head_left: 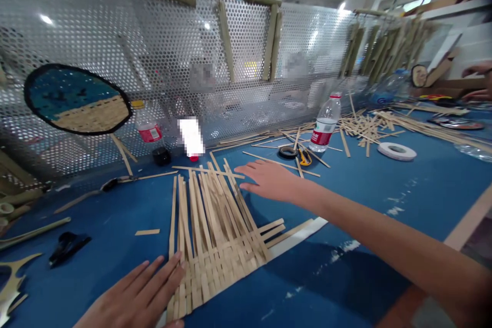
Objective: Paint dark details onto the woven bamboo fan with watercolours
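Note:
A partly woven mat [215, 261] of thin bamboo strips lies on the blue table, tightly interlaced along its near edge. Its long strips fan away from me, loose at the far end. My left hand [142, 289] rests flat, fingers stretched out, with fingertips on the mat's left edge. Across the far part of the long strips lies a single crosswise bamboo strip [207, 171]. My right hand [269, 179] has this strip's right end between thumb and fingers. Several strip ends [274, 228] stick out at the mat's right side, next to a white band [300, 236].
Beyond the mat stand a red-labelled water bottle [324, 125], a cola bottle [149, 133], black tape [287, 151] and a yellow cutter [305, 157]. White tape [396, 151] and loose strips [361, 128] lie right. A black clamp-like tool [67, 247] lies left. A perforated metal screen [172, 51] closes the back.

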Available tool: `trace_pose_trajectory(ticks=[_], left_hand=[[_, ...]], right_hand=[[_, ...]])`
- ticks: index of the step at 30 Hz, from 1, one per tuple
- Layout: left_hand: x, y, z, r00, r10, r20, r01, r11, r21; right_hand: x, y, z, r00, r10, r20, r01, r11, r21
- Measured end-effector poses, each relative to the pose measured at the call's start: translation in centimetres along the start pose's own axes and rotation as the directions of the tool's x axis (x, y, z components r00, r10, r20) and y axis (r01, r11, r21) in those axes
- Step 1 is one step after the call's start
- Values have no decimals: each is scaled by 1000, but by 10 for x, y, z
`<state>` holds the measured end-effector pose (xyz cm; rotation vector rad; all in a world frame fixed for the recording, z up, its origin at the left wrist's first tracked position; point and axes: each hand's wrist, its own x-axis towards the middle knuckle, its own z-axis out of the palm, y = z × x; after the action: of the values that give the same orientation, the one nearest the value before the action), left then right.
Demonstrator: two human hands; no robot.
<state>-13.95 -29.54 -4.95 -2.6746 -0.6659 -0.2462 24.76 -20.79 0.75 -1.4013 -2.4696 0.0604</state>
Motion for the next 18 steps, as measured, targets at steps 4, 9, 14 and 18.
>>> trace_pose_trajectory(ticks=[4,9,14,18], left_hand=[[0,-6,-2,998,52,34,-49,997,-63],[12,-7,-14,996,91,-3,-90,994,66],[17,-14,-18,1000,17,26,-20,996,90],[40,-21,-21,997,30,64,-36,996,86]], right_hand=[[24,13,20,1000,23,16,-25,995,96],[9,52,19,981,176,-77,-155,963,219],[-39,124,11,891,415,-187,-353,889,292],[-66,168,14,828,520,-210,-458,844,280]])
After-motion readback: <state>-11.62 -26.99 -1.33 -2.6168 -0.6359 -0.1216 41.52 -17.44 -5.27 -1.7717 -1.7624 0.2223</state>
